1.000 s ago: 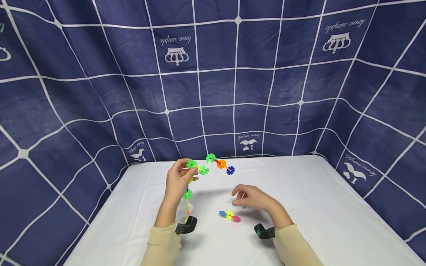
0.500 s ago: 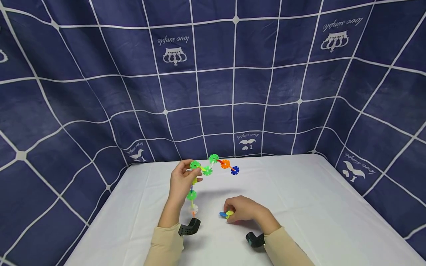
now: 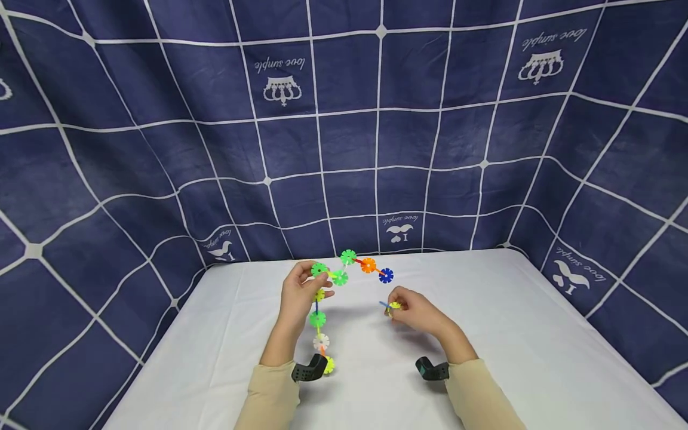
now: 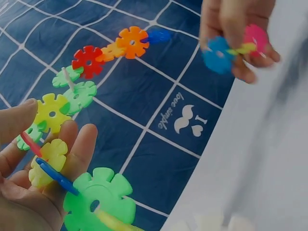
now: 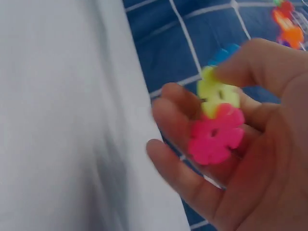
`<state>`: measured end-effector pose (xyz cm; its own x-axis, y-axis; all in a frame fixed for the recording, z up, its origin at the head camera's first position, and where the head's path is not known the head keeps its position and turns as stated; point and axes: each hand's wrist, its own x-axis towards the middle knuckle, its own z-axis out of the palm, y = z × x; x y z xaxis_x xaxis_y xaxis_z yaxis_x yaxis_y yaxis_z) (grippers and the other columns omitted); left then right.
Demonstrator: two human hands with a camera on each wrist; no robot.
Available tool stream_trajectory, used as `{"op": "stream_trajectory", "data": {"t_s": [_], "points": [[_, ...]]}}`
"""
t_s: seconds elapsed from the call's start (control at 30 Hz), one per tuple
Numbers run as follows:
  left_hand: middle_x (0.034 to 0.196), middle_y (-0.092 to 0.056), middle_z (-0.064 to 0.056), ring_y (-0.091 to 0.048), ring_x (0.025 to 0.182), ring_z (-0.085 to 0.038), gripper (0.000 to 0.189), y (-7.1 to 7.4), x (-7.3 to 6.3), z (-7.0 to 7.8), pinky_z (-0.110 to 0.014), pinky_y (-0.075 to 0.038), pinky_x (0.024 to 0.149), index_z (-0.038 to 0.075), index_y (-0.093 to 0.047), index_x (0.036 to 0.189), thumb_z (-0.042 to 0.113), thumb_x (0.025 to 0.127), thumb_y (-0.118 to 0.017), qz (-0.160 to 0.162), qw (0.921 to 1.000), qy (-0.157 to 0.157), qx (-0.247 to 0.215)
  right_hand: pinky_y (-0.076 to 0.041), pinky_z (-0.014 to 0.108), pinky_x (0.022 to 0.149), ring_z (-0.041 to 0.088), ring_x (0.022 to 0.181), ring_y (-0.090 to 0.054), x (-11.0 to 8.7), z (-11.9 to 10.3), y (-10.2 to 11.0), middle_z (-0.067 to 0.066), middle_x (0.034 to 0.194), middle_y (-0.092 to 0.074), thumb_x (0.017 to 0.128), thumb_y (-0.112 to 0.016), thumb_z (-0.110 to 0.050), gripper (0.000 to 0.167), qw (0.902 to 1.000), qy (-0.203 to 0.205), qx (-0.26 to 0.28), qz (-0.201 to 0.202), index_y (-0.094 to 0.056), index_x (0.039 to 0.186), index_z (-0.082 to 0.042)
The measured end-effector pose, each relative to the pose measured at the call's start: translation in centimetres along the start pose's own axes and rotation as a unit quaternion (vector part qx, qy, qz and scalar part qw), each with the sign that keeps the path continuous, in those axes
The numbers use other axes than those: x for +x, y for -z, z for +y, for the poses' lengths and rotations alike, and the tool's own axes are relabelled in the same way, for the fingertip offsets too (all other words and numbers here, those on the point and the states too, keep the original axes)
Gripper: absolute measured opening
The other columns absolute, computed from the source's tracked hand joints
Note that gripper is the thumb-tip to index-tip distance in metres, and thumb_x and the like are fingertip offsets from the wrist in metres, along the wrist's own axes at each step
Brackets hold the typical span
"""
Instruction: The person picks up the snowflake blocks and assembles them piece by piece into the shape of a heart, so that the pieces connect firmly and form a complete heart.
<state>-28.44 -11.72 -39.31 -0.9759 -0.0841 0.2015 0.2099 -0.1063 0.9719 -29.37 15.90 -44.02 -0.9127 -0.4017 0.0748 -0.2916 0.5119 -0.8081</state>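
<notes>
My left hand (image 3: 294, 295) holds up a long chain of interlocking snowflake discs (image 3: 318, 319), pinching it at the upper bend. One arm of the chain runs right to a dark blue disc (image 3: 386, 275); the other hangs down to a yellow disc (image 3: 329, 365) beside the wrist. To the right, above the table, my right hand (image 3: 421, 313) pinches a short joined row of three discs. The right wrist view shows its pink disc (image 5: 216, 137), yellow disc (image 5: 221, 96) under the thumb, and blue disc (image 5: 224, 54) partly hidden behind the thumb.
A white cloth covers the table (image 3: 365, 394). Behind and at both sides hangs a dark blue curtain (image 3: 349, 143) with white grid lines. A black wrist camera (image 3: 310, 368) sits on the left wrist, another camera (image 3: 432, 369) on the right.
My right hand came down to the three-disc row on the table, grasped it, and lifted it up and to the right. My left hand and the long chain shifted slightly right.
</notes>
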Motion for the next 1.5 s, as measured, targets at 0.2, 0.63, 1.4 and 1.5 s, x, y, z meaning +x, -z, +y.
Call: {"op": "stream_trajectory", "data": {"t_s": [0.2,0.63,1.4,1.5], "points": [[0.114,-0.064,-0.019,-0.071,0.081,-0.018,0.028,-0.2,-0.1,-0.4,-0.04,-0.063,0.074,0.003,-0.055,0.12,0.003,0.094,-0.066,-0.013,0.9996,0.015,-0.02,-0.058,0.029,0.073,0.018,0.079,-0.065,-0.3,0.1,2.0,0.023,0.117,-0.068,0.095,-0.052,-0.003,0.012,0.9875,-0.012,0.136,0.078,-0.048,0.106,0.003],[0.114,-0.064,-0.012,-0.072,0.089,-0.021,0.031,-1.7,-0.6,-0.8,-0.042,-0.063,0.078,0.006,-0.05,0.123,0.009,0.096,-0.065,-0.034,0.9969,0.04,-0.058,-0.06,0.037,0.089,0.026,0.117,-0.067,-1.1,-3.0,3.2,0.016,0.152,-0.046,0.098,-0.049,-0.002,0.012,0.9436,0.096,0.305,0.085,-0.049,0.109,0.002],[0.128,-0.059,-0.017,-0.07,0.089,-0.02,0.046,0.6,0.0,-0.8,-0.037,-0.062,0.081,0.014,-0.055,0.133,0.007,0.09,-0.072,-0.119,0.9861,0.014,0.115,-0.061,0.038,0.086,0.025,0.101,-0.07,-0.8,-5.6,0.4,0.017,0.135,-0.056,0.097,-0.055,0.0,0.009,0.9332,0.136,0.321,0.086,-0.048,0.102,0.0],[0.129,-0.058,-0.014,-0.066,0.087,-0.021,0.043,1.1,0.0,-0.8,-0.032,-0.06,0.081,0.016,-0.058,0.129,0.012,0.09,-0.074,-0.111,0.9818,0.007,0.154,-0.061,0.039,0.086,0.026,0.1,-0.07,-0.8,-5.9,-0.2,0.016,0.133,-0.057,0.096,-0.056,0.0,0.011,0.9319,0.134,0.325,0.09,-0.048,0.103,0.003]]}}
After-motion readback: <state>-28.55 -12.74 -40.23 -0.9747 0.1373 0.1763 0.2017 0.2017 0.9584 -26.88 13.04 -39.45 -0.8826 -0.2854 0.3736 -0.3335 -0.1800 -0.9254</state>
